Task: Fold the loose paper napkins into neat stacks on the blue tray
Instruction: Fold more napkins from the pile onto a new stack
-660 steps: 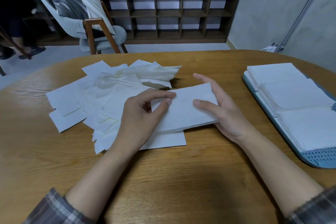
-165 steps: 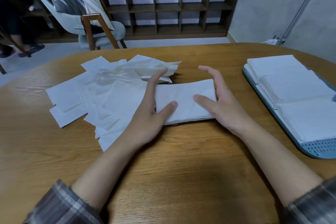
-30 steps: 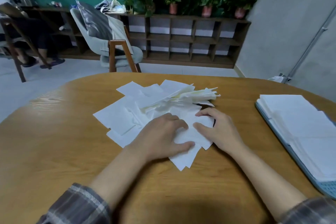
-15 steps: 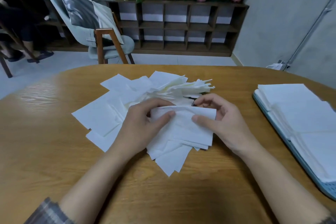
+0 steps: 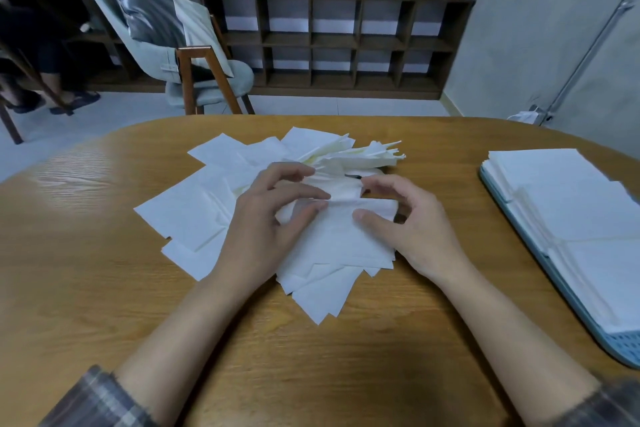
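The left hand (image 5: 263, 232) and right hand (image 5: 415, 232) are pinching a white paper napkin's (image 5: 336, 236) far edge. Wooden tabletop (image 5: 457, 166) is showing between it and the blue plastic tray (image 5: 620, 347).

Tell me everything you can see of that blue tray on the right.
The blue tray looks like pale blue plastic, with a rounded near corner pierced by small holes. It lies flat on the wooden table, its right side cut off by the picture. Three stacks of folded white napkins cover most of it.
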Demonstrator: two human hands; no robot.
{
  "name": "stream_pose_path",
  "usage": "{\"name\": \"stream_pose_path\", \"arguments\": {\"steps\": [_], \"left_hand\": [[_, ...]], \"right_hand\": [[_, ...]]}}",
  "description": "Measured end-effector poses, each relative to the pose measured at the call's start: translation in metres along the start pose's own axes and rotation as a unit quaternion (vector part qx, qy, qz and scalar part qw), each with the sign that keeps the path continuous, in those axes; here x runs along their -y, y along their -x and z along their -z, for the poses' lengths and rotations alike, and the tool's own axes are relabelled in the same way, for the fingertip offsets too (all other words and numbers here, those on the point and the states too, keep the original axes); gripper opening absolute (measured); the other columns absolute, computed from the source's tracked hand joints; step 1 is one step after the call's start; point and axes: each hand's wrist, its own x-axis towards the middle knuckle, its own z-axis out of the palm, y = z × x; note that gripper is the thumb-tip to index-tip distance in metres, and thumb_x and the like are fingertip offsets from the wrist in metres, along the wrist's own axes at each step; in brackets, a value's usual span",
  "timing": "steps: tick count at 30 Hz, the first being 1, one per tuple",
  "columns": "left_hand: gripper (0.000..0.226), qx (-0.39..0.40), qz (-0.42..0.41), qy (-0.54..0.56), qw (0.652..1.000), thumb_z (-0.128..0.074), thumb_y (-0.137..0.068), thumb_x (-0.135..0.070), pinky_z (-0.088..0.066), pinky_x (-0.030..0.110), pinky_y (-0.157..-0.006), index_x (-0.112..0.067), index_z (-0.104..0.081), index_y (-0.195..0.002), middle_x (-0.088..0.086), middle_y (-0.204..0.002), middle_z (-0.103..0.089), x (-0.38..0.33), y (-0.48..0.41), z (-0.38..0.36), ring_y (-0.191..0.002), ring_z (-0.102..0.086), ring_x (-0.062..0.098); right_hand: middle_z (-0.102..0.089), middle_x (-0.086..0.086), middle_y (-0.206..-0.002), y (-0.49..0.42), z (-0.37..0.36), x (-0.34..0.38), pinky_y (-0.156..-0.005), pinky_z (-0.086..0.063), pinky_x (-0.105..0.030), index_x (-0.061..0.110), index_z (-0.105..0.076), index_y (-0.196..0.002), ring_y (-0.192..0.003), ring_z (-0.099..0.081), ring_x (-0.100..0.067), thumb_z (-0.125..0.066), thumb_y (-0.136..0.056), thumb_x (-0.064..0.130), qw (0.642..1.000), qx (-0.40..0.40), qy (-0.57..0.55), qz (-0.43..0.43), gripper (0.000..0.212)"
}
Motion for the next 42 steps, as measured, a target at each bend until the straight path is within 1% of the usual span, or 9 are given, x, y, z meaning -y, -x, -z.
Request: {"name": "stream_pose_path", "arguments": {"steps": [6,10,13,16,19,23,32,38,42], "left_hand": [[0.008,-0.024,0.103,0.128,0.986,-0.078,-0.095,-0.024,-0.038,0.024,-0.063,-0.031,-0.082,-0.096,0.010,-0.071,-0.063,-0.011,-0.004,0.002,-0.062,-0.048,0.012],[0.007,-0.030,0.138,0.149,0.979,-0.079,-0.095,-0.030,-0.030,0.032,-0.061,-0.035,-0.084,-0.095,0.027,-0.072,-0.055,-0.012,-0.005,0.003,-0.069,-0.036,0.038],[0.007,-0.016,0.157,0.153,0.976,-0.079,-0.094,-0.029,-0.029,0.028,-0.058,-0.034,-0.084,-0.095,0.017,-0.064,-0.046,-0.010,-0.006,0.002,-0.063,-0.033,0.025],[0.005,0.003,0.169,0.135,0.976,-0.081,-0.093,-0.027,-0.038,0.019,-0.057,-0.030,-0.084,-0.093,-0.018,-0.081,-0.076,-0.009,-0.004,0.000,-0.062,-0.048,0.010],[0.005,-0.002,0.174,0.127,0.976,-0.080,-0.094,-0.020,-0.035,0.008,-0.055,-0.022,-0.084,-0.094,-0.025,-0.077,-0.074,-0.007,-0.004,0.000,-0.056,-0.050,-0.002],[0.005,-0.007,0.188,0.124,0.974,-0.080,-0.093,-0.021,-0.033,0.009,-0.054,-0.023,-0.084,-0.094,-0.025,-0.070,-0.070,-0.004,-0.006,0.001,-0.054,-0.043,0.001],[0.035,0.119,0.027,-0.177,0.977,-0.073,-0.099,-0.032,-0.049,0.044,-0.100,-0.024,-0.070,-0.132,-0.011,-0.126,-0.070,0.009,0.005,-0.007,-0.122,-0.057,0.016],[0.024,0.128,0.070,-0.137,0.980,-0.077,-0.094,-0.030,-0.039,0.013,-0.078,-0.023,-0.078,-0.116,-0.015,-0.099,-0.066,0.008,0.002,-0.003,-0.090,-0.058,-0.002],[0.002,0.088,0.092,-0.035,0.991,-0.078,-0.094,-0.025,-0.041,0.012,-0.069,-0.024,-0.079,-0.095,-0.015,-0.090,-0.072,0.001,0.002,0.004,-0.085,-0.063,0.000]], "right_hand": [[-0.077,0.006,-0.101,-0.001,0.004,0.006,-0.082,-0.056,-0.034,0.010,-0.076,-0.101,-0.094,-0.070,-0.011,-0.081,-0.089,0.004,0.992,-0.036,-0.117,0.032,0.014],[-0.075,0.003,-0.095,-0.001,0.002,0.005,-0.083,-0.054,-0.039,0.012,-0.076,-0.094,-0.092,-0.069,-0.017,-0.080,-0.089,0.002,0.989,-0.035,-0.140,0.015,0.012],[-0.075,0.000,-0.094,-0.003,0.001,0.002,-0.078,-0.056,-0.034,0.009,-0.075,-0.095,-0.088,-0.069,-0.018,-0.079,-0.090,-0.001,0.987,-0.016,-0.157,-0.011,0.011],[-0.076,-0.006,-0.099,-0.001,-0.001,0.005,-0.078,-0.059,-0.035,0.007,-0.072,-0.106,-0.088,-0.071,-0.019,-0.078,-0.088,-0.003,0.984,0.010,-0.175,-0.030,0.021],[-0.075,-0.013,-0.122,0.001,0.001,0.007,-0.095,-0.059,-0.047,0.014,-0.065,-0.124,-0.110,-0.073,-0.028,-0.080,-0.086,0.002,0.967,0.079,-0.240,-0.044,0.042],[-0.076,-0.002,-0.126,0.002,0.005,0.006,-0.109,-0.051,-0.039,0.016,-0.081,-0.110,-0.126,-0.067,-0.018,-0.081,-0.089,0.011,0.974,0.141,-0.177,-0.016,0.022],[-0.078,0.023,-0.099,-0.006,0.023,-0.006,-0.090,-0.042,-0.003,0.021,-0.084,-0.095,-0.105,-0.066,0.010,-0.067,-0.095,-0.001,0.997,-0.078,0.027,-0.010,0.028],[-0.077,0.017,-0.105,-0.007,0.024,-0.008,-0.079,-0.040,-0.003,0.024,-0.084,-0.096,-0.102,-0.063,0.009,-0.067,-0.093,0.003,0.988,-0.145,0.054,0.000,0.027],[-0.076,0.019,-0.104,-0.007,0.024,-0.007,-0.081,-0.039,-0.001,0.023,-0.084,-0.097,-0.099,-0.063,0.013,-0.067,-0.094,0.004,0.984,-0.165,0.073,0.007,0.026]]}}
